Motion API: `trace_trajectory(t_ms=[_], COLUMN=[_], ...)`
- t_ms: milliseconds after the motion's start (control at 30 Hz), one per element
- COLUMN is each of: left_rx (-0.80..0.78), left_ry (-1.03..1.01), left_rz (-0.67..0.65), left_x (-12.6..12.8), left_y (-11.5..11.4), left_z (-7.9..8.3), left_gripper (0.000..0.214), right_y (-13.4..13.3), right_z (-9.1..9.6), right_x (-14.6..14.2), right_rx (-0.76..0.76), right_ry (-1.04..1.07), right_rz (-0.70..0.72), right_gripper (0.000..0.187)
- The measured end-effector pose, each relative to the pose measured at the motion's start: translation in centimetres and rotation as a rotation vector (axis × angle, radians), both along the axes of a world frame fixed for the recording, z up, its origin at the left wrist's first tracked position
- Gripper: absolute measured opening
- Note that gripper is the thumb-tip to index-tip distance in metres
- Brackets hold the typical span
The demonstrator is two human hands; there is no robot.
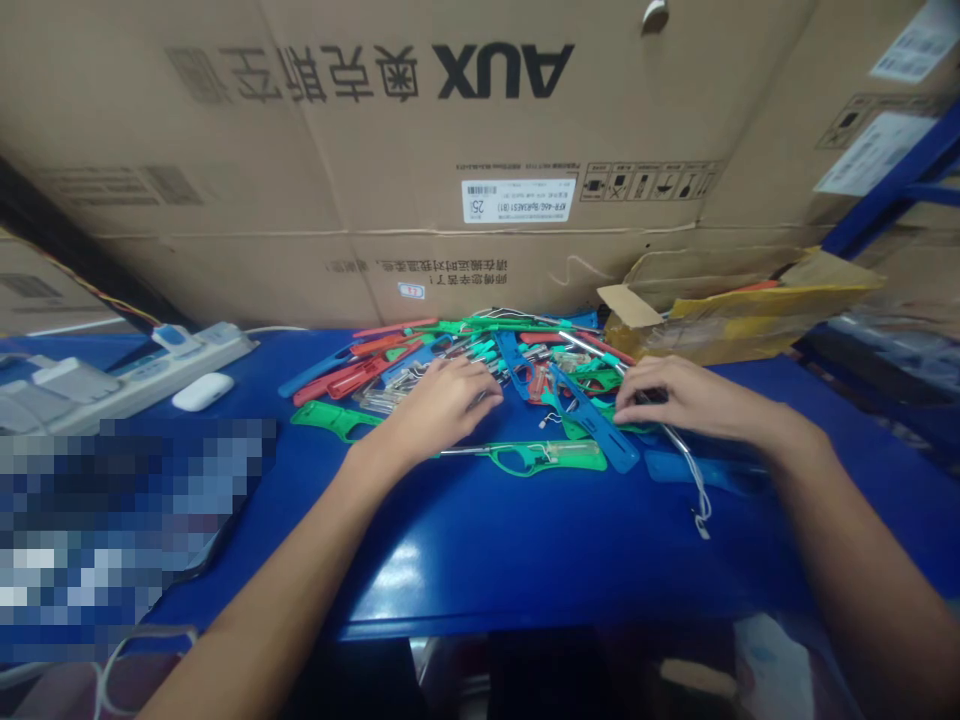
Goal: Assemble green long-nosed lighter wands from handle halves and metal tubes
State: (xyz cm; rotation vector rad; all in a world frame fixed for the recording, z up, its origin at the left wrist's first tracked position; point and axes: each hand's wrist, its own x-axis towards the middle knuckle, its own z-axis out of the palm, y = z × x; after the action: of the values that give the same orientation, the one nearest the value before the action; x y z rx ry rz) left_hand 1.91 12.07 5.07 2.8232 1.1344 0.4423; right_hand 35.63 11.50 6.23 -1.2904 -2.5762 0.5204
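Moderate, fairly even light is washing over the cardboard point(375, 190), apparently falling from above, while a pale patch of glare is whitening the front of the desk point(525, 570). Beneath that edge, everything is sinking into dark shadow. The right forearm point(862, 530) is lying in deeper shade than the left forearm point(292, 560); wide-angle distortion is stretching both toward the lower corners. Coarse pixelation is masking the left side, and the pile of lighters point(514, 360) is looking slightly soft.

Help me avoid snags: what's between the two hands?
The head view shows loose lighter parts, including a blue handle, between the left hand and right hand.
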Motion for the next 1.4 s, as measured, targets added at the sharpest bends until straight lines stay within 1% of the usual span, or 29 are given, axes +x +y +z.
trace_trajectory(t_ms=[67, 133, 233, 333, 400, 500, 567, 600, 633, 700, 733, 800, 833, 900, 967, 1033, 1100, 1167, 1200, 1267, 1300, 1333, 1400], left_rx=[-0.008, -0.008, 0.002, 0.005, 0.007, 0.011, 0.010, 0.009, 0.009, 0.006, 0.003, -0.004, -0.005, 0.006, 0.026, 0.037, 0.036, 0.027, 0.011, -0.044, -0.082, -0.118, -0.149], left_ry=[0.007, 0.011, 0.014, 0.011, 0.009, 0.010, -0.005, -0.023, -0.045, -0.093, -0.115, -0.155, -0.176, -0.210, -0.226, -0.215, -0.187, -0.169, -0.171, -0.190, -0.196, -0.197, -0.191], left_rz=[0.001, -0.004, -0.009, -0.009, -0.007, -0.011, -0.031, -0.049, -0.069, -0.103, -0.112, -0.108, -0.094, -0.055, -0.037, -0.047, -0.064, -0.077, -0.084, -0.094, -0.098, -0.101, -0.094], left_x=[0.0, 0.0, 0.0, 0.0, 0.0, 0.1, 0.2, 0.3, 0.4, 0.8, 1.0, 1.7, 2.0, 2.7, 3.3, 3.6, 3.6, 3.4, 3.3, 2.8, 2.5, 2.2, 1.3], left_y=[0.0, 0.0, 0.0, 0.0, 0.0, -0.1, -0.2, -0.3, -0.4, -0.7, -1.0, -1.6, -1.9, -2.5, -2.9, -3.0, -3.0, -2.8, -2.8, -2.7, -2.6, -2.6, -2.2], left_z=[0.0, 0.0, -0.1, 0.0, 0.1, 0.2, 0.1, 0.1, 0.1, 0.2, 0.3, 0.3, 0.3, 0.1, -0.2, -0.5, -0.7, -0.7, -0.6, -0.3, -0.1, 0.0, 0.2], left_gripper=[0.023, 0.023, 0.024, 0.023, 0.024, 0.033, 0.038, 0.038, 0.037, 0.034, 0.033, 0.034, 0.037, 0.053, 0.069, 0.067, 0.057, 0.054, 0.055, 0.056, 0.053, 0.049, 0.044], right_y=[0.0, 0.1, 0.0, -0.1, -0.3, -0.5, -0.5, -0.6, -0.7, -0.9, -1.1, -1.6, -1.9, -2.4, -2.8, -3.1, -3.1, -3.1, -3.0, -2.7, -2.6, -2.5, -2.1], right_z=[-0.3, -0.6, -0.7, -0.4, -0.1, 0.1, 0.2, 0.2, 0.2, 0.2, 0.2, 0.0, -0.1, -0.6, -1.1, -1.4, -1.3, -0.7, -0.4, 0.4, 0.7, 1.0, 1.1], right_x=[-0.1, -0.4, -1.1, -1.7, -2.1, -2.8, -3.3, -3.6, -3.9, -4.6, -5.0, -6.0, -6.5, -7.6, -8.3, -8.7, -8.6, -7.9, -7.5, -6.3, -5.7, -5.2, -4.2], right_rx=[-0.004, 0.012, 0.036, 0.115, 0.198, 0.339, 0.411, 0.412, 0.375, 0.190, 0.077, -0.112, -0.178, -0.283, -0.350, -0.343, -0.269, -0.174, -0.120, -0.036, -0.035, -0.079, -0.243], right_ry=[-0.014, -0.026, -0.036, 0.053, 0.137, 0.272, 0.428, 0.530, 0.635, 0.806, 0.867, 0.948, 0.982, 1.012, 0.981, 0.911, 0.822, 0.715, 0.668, 0.595, 0.558, 0.500, 0.318], right_rz=[0.029, 0.016, 0.003, -0.032, -0.105, -0.253, -0.365, -0.420, -0.469, -0.508, -0.491, -0.412, -0.368, -0.295, -0.238, -0.186, -0.150, -0.144, -0.154, -0.177, -0.175, -0.155, -0.080], right_gripper=[0.036, 0.037, 0.030, 0.027, 0.026, 0.025, 0.022, 0.021, 0.020, 0.024, 0.026, 0.031, 0.034, 0.038, 0.036, 0.032, 0.030, 0.031, 0.034, 0.047, 0.054, 0.057, 0.048])
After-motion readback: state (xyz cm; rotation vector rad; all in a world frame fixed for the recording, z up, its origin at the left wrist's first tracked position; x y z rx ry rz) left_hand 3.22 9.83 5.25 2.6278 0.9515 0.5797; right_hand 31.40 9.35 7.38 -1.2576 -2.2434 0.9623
